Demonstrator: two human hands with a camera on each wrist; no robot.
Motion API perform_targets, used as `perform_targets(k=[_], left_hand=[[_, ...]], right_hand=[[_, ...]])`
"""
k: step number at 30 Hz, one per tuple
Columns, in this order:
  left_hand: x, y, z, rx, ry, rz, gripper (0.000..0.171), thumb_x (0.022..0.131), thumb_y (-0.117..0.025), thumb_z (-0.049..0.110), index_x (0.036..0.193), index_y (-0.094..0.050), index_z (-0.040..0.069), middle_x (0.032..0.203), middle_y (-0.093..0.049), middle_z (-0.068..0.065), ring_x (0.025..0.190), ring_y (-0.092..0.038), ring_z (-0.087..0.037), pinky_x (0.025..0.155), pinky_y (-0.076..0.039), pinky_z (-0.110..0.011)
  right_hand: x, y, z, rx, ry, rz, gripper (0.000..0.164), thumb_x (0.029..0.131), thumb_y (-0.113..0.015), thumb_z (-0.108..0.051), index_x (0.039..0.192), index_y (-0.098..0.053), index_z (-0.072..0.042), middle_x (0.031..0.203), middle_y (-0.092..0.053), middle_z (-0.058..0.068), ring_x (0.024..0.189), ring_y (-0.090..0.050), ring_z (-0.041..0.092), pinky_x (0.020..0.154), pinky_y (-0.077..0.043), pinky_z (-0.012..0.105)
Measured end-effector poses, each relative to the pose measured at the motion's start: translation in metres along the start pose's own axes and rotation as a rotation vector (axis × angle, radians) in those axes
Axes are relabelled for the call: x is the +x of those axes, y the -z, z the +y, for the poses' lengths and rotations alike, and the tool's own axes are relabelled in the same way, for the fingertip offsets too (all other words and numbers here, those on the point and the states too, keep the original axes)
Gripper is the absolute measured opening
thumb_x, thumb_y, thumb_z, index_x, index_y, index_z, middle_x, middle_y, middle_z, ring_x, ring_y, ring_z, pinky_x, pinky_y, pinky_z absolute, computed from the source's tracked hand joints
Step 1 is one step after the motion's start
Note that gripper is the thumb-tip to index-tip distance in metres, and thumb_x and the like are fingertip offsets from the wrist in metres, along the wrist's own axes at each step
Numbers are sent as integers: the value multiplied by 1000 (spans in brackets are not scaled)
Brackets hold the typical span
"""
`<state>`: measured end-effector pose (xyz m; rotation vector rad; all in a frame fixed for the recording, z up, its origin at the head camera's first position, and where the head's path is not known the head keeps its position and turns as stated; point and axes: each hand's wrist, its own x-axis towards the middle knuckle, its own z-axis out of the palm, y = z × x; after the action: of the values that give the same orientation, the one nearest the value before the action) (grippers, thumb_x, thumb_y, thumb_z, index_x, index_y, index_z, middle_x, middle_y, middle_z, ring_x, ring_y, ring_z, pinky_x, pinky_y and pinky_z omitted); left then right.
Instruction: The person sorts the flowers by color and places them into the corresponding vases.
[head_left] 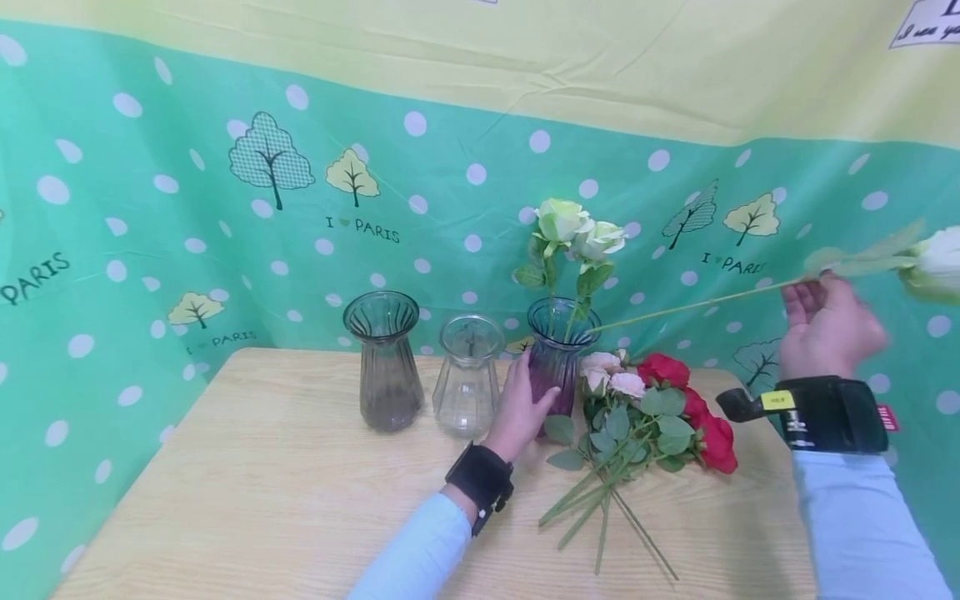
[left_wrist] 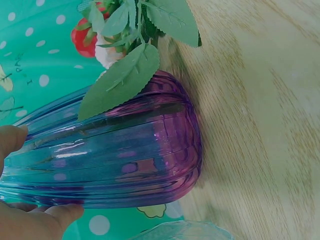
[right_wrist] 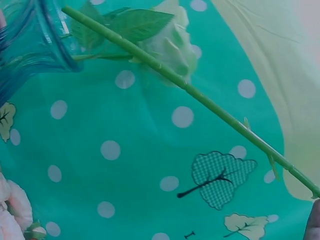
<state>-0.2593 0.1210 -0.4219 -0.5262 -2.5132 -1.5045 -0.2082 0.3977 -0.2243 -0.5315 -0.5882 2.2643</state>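
My left hand [head_left: 519, 415] grips the purple glass vase [head_left: 557, 373], thumb on one side and fingers on the other. In the left wrist view the ribbed vase body [left_wrist: 135, 145] has its base at the wooden tabletop. Two pale green-white roses [head_left: 581, 229] stand in this vase. At the right, my right hand [head_left: 834, 329] pinches the stem of another white rose [head_left: 937, 262], its bloom pointing right. The long green stem [right_wrist: 200, 99] slants towards the vase, its cut end overlapping the rim in the right wrist view.
A clear glass vase [head_left: 467, 392] and a grey glass vase [head_left: 386, 375] stand left of the purple one. Red roses [head_left: 716, 442] and pink roses [head_left: 626, 383] lie on the table [head_left: 300, 517] at right, stems towards the front. A patterned cloth [head_left: 450, 158] hangs behind.
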Motion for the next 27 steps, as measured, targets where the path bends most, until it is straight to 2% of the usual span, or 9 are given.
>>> perform_targets(k=[4, 9, 12, 15, 17, 24, 27], left_hand=[[0, 0, 0, -2, 2, 1, 70, 91, -60, 25, 145, -24, -2, 144, -35, -22, 133, -39, -34, 110, -37, -45], [0, -2, -1, -7, 13, -7, 71, 91, -61, 25, 145, -24, -1, 145, -35, -22, 132, -39, -34, 110, -37, -44], [0, -2, -1, -18, 17, -3, 71, 90, -61, 25, 145, -24, -1, 144, -36, -22, 132, -40, -35, 110, -37, -45], [0, -2, -1, -19, 16, 1, 70, 90, -61, 25, 145, -25, 0, 144, -36, -22, 131, -40, -35, 109, -38, -45], [0, -1, -1, -17, 15, 2, 70, 90, -61, 25, 145, -25, -1, 144, -36, -22, 131, -40, -35, 109, -38, -45], [-1, -2, -1, -10, 16, 1, 70, 91, -61, 26, 145, -25, -1, 144, -36, -22, 131, -40, -34, 110, -37, -45], [-1, -1, 0, -16, 23, -3, 71, 91, -61, 26, 145, -24, 0, 145, -35, -22, 132, -40, -34, 110, -37, -45]], right_hand=[[-3, -3, 8, -11, 26, -19, 35, 75, -72, 3, 105, -59, -10, 96, -62, 6, 89, -59, 18, 82, -58, 26], [-8, -6, 17, -50, 54, -46, 53, 77, -70, 6, 113, -42, -21, 97, -60, 5, 84, -60, 20, 78, -58, 27], [-10, -7, 23, -73, 59, -79, 46, 78, -70, 6, 114, -50, -15, 93, -64, 8, 78, -62, 21, 74, -59, 27], [-12, -8, 31, -79, 70, -123, 28, 77, -71, 6, 103, -62, -2, 87, -67, 11, 70, -62, 22, 69, -60, 27], [-14, -9, 36, -89, 89, -157, 25, 77, -70, 6, 101, -63, 1, 84, -67, 13, 66, -62, 23, 66, -60, 28], [-21, -11, 57, -159, 135, -277, 28, 75, -73, 6, 102, -66, 5, 76, -66, 15, 61, -64, 23, 64, -60, 29], [-25, -11, 67, -224, 170, -331, 28, 76, -72, 4, 104, -67, 4, 78, -67, 14, 64, -65, 21, 67, -60, 28]])
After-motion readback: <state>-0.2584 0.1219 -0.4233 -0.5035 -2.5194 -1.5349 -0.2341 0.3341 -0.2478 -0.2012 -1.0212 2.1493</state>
